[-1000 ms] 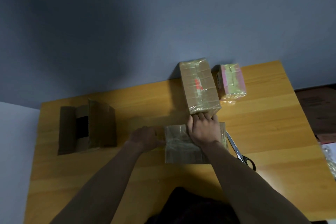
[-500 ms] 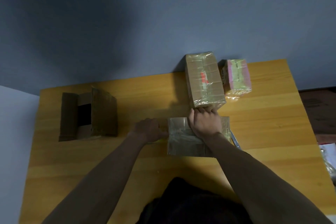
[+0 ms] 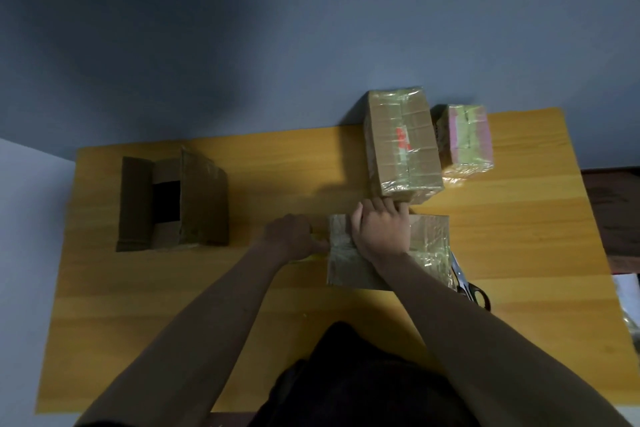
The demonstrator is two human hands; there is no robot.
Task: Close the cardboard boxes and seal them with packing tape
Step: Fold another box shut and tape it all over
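A tape-wrapped cardboard box [image 3: 427, 246] lies in front of me on the wooden table [image 3: 519, 253]. My right hand [image 3: 381, 229] rests on its top, with the fingers bent over the far edge. My left hand [image 3: 289, 236] is curled against the box's left side around a clear packing tape roll [image 3: 313, 238], of which only a yellowish glint shows. An open cardboard box [image 3: 173, 204] with raised flaps stands at the far left. Two sealed boxes stand at the back: a tall brown one [image 3: 401, 146] and a smaller pink one [image 3: 467, 139].
Scissors [image 3: 467, 282] lie on the table by the near box's right side, partly behind my right forearm. A grey wall rises straight behind the table's far edge. A dark floor and pale objects show past the table's right edge.
Both hands have stayed on the near box. My left hand has come slightly closer to its left side. The view has tilted a little.
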